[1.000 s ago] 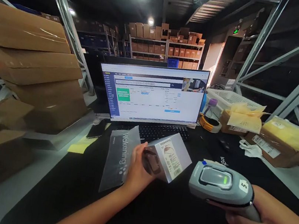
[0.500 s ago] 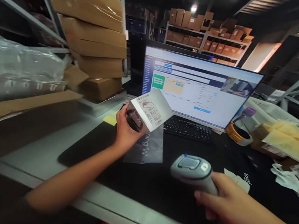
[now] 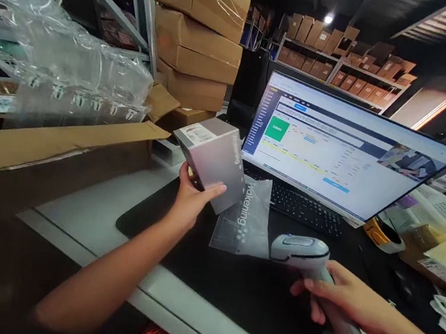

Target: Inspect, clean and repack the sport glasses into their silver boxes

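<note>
**Fingers clamped on a grey box and a scanner at the packing bench**

Fingers point(image 3: 213, 190) of the left hand point(image 3: 190, 201) were wrapped round the lower end of a grey box point(image 3: 213, 160), the thumb over its near face and the rest hidden behind it, so the box was held tilted in the air above the bench point(image 3: 94, 215). A white label showed on the top end of the box. The box hung at about ten o'clock from the scanner point(image 3: 308, 269), just left of the monitor point(image 3: 346, 152) and over the left edge of the black mat point(image 3: 238, 286).

The right hand point(image 3: 343, 302) was closed round the handle of the scanner, fingers curled tight about the grip, with the scanner's grey head pointing toward nine o'clock and low over the mat. A clear printed bag point(image 3: 246, 218) lay flat on the mat between the two hands, at about ten o'clock from the scanner head and just beneath the box. The keyboard point(image 3: 304, 210) sat at twelve o'clock from the bag, in front of the monitor.

An open carton point(image 3: 52, 158) stood at nine o'clock from the box, with crumpled clear plastic point(image 3: 73, 72) above it. Stacked brown cartons point(image 3: 199, 46) rose at twelve o'clock from the box. A tape roll point(image 3: 382, 235) lay at two o'clock from the scanner
</note>
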{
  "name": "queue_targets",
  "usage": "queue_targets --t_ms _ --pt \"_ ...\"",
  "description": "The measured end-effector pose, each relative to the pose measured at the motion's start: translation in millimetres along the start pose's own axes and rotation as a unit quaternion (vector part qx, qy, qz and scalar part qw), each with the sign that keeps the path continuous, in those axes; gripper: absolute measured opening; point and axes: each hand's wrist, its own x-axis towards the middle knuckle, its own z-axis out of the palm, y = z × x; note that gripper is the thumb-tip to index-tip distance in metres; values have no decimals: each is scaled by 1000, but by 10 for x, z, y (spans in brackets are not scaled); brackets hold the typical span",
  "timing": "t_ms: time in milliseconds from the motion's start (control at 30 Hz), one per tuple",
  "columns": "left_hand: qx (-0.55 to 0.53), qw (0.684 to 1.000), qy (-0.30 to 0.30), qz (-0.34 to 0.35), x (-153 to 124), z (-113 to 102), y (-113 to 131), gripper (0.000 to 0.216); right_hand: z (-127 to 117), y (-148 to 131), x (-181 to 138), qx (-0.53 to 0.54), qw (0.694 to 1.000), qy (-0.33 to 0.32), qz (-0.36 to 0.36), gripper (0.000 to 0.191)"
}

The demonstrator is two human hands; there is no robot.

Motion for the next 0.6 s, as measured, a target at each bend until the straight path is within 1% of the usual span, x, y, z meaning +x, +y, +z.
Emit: queue_targets --t_ms 33,67,100,133,200,233,333,400,500,533,567,600 --pt "-9 998 -12 -60 -7 -72 53 105 -40 98 -28 16 1000 10 5 45" --pt "3 994 -22 -105 -8 -160 96 105 -75 192 -52 25 999 19 9 48" --pt "29 990 -29 -132 -5 -260 126 108 -104 275 -68 28 999 26 11 49" --pt "61 988 -33 -141 3 -367 145 115 -125 344 -77 28 999 30 13 48" --pt "118 985 -46 -119 26 -575 150 126 -143 429 -74 26 999 38 13 47" --pt "142 983 -64 -97 40 -668 142 125 -140 446 -65 27 999 40 11 47" --pt "202 970 -135 -30 89 -883 88 111 -110 431 -25 26 999 28 -3 50" --pt "231 960 -155 -12 132 -984 34 102 -85 406 -12 31 999 18 -17 50" --pt "260 952 -155 -34 173 -1090 -62 86 -58 411 -30 44 998 15 -30 47" --pt "273 949 -153 -36 159 -1110 -96 84 -56 431 -45 45 998 17 -29 46" --pt "288 948 -134 -24 118 -1119 -132 87 -60 461 -63 45 998 23 -27 45" --pt "307 947 -93 0 45 -1114 -170 92 -70 500 -82 44 998 31 -24 45"
